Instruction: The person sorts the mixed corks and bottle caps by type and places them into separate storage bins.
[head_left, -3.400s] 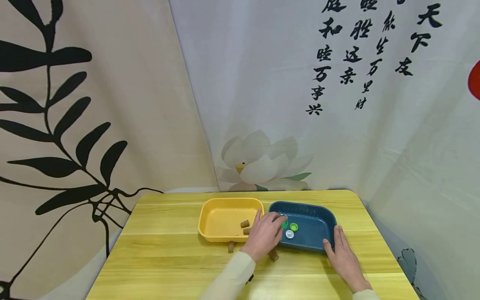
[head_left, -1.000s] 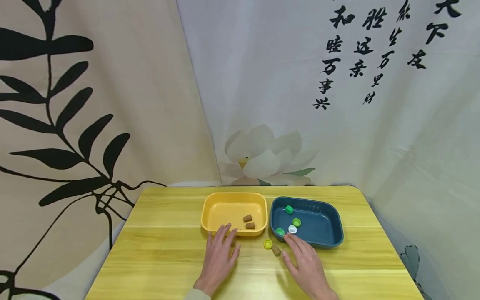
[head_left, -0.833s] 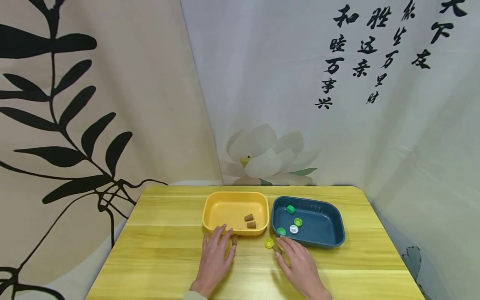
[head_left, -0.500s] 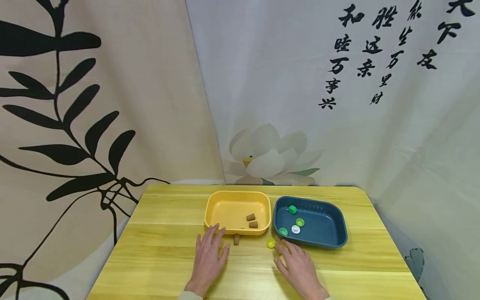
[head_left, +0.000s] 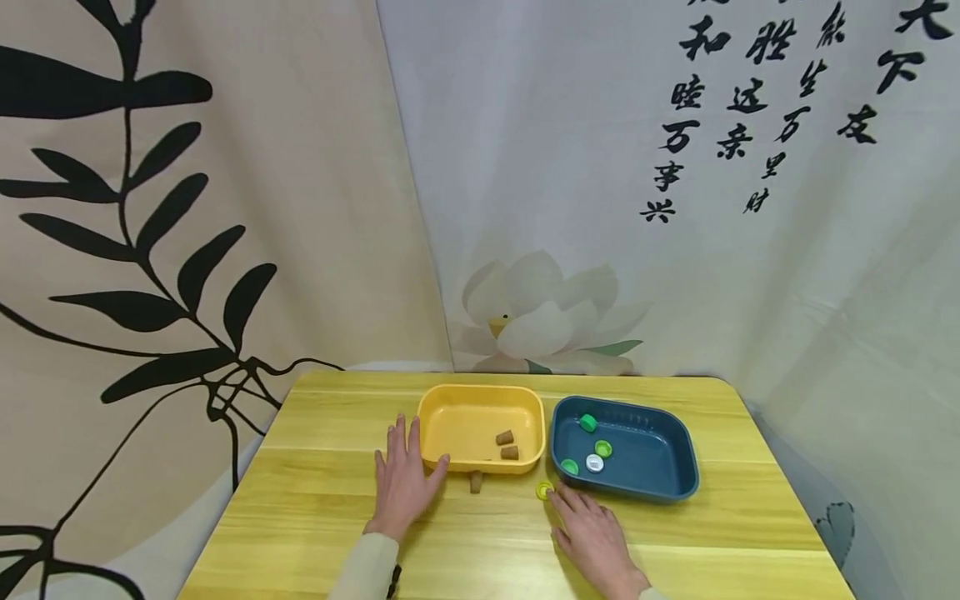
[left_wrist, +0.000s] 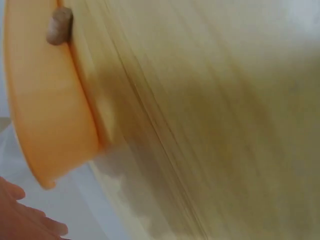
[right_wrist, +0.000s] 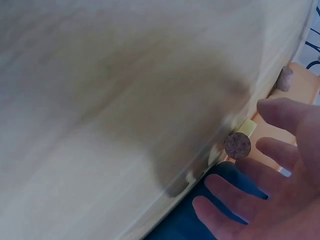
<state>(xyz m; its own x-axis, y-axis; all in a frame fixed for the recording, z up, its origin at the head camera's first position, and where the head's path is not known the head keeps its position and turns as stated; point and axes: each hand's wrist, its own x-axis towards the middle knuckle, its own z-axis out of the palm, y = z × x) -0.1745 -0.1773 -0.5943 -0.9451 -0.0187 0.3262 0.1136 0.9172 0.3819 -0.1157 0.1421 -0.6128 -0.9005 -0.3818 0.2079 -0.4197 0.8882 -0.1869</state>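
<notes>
My left hand (head_left: 402,485) has its fingers straight along the left side of the yellow tray (head_left: 442,464); whether it touches the rim I cannot tell. Two corks (head_left: 510,452) lie inside that tray, and another cork (head_left: 476,482) is on the table against its front. My right hand (head_left: 595,537) hovers low before the blue tray, fingers loosely spread. Close to its fingertips are a yellow bottle cap (head_left: 544,490) and a cork (right_wrist: 237,145), which the hand hides in the head view. No firm grip on either shows.
The blue tray (head_left: 660,450) stands right of the yellow one, holding green caps (head_left: 588,423), a lime-green cap (head_left: 603,449) and a white cap (head_left: 595,463). Both trays sit toward the far side of the wooden table (head_left: 315,500). A printed cloth (head_left: 540,167) hangs behind.
The right hand left the blue tray's right side and came round to its front left. The left hand withdrew from the blue tray to the yellow tray's left side. A yellow cap came into view.
</notes>
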